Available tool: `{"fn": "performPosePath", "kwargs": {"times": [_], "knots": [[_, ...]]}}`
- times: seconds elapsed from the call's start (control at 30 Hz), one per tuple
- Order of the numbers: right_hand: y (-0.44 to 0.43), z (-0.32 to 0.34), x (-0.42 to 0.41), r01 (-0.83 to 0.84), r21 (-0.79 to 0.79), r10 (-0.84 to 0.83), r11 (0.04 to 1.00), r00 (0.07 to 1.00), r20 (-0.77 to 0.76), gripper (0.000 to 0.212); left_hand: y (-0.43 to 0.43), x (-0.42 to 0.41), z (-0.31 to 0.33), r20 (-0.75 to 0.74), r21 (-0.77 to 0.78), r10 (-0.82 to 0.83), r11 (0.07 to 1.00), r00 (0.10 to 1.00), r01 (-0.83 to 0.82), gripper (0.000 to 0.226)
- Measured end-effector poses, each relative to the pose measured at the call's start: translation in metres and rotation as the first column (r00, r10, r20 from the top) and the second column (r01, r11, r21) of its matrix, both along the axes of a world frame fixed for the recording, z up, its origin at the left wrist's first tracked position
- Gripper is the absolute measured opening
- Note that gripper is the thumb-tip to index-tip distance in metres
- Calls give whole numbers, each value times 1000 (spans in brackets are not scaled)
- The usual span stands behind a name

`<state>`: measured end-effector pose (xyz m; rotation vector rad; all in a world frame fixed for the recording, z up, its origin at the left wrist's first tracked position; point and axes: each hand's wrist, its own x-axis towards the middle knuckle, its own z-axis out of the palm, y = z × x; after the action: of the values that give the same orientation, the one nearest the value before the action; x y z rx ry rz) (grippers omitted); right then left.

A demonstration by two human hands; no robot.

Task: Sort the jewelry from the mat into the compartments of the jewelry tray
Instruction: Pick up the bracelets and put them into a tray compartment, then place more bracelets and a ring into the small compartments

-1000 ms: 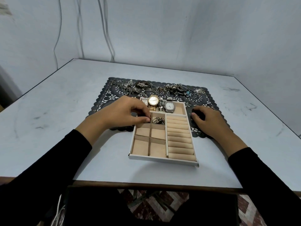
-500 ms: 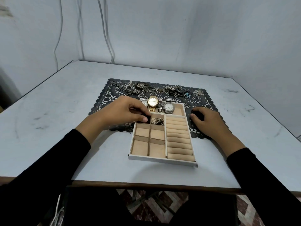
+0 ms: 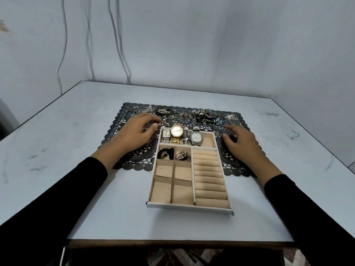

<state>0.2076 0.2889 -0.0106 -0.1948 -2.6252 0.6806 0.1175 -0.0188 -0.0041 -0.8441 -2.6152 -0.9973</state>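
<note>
The white jewelry tray [image 3: 189, 207] with beige lining stands at the near edge of the black lace mat [image 3: 134, 157]. Several watches [image 3: 176, 131] lie in its far compartment. A black bead bracelet [image 3: 166, 152] and a silver chain bracelet [image 3: 182, 156] fill the two small compartments behind them. The ring rolls [image 3: 208, 175] hold nothing. Loose jewelry [image 3: 194, 114] lies along the mat's far edge. My left hand [image 3: 137, 132] hovers over the mat left of the tray, fingers apart, fingertips by a small chain [image 3: 165, 123]. My right hand [image 3: 243, 144] rests on the mat right of the tray, holding nothing.
The pale table [image 3: 76, 169] ends at a dark front edge close to me. Walls stand close behind and to the right, with cables [image 3: 119, 45] hanging down the back wall.
My left hand has drawn out of the small far-left compartment, leaving the black bead bracelet there, and moved up and left onto the mat. My right hand has barely shifted.
</note>
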Motion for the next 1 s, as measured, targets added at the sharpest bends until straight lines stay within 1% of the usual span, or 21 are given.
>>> {"fn": "performPosePath", "kwargs": {"times": [0.13, 0.23, 0.43, 0.6, 0.8, 0.9, 1.0], "knots": [[3, 1, -17, -21, 21, 20, 1000, 999, 37, 39, 0, -24, -6, 20, -186, 39, 982, 999, -35, 35], [4, 1, -31, -61, 32, 60, 998, 998, 18, 36, 1, -37, -5, 10, -233, 4, 972, 1000, -2, 35], [-3, 2, -64, -146, 40, 148, 988, 988, -42, 32, 11, -51, 0, -37, -269, -66, 962, 997, 54, 34], [-14, 4, -94, -254, 72, 258, 965, 964, -58, 29, 16, -65, -3, -22, -282, -102, 955, 995, 92, 34], [-24, 6, -123, -354, 58, 356, 933, 934, -19, 27, 17, -81, -2, -1, -248, -124, 961, 992, 120, 30], [-28, 9, -135, -417, 60, 416, 907, 909, 30, 28, 17, -87, -2, 11, -234, -129, 964, 992, 128, 41], [-32, 9, -145, -491, 62, 486, 869, 870, 80, 27, 18, -92, -2, 6, -215, -138, 967, 990, 136, 44]]}}
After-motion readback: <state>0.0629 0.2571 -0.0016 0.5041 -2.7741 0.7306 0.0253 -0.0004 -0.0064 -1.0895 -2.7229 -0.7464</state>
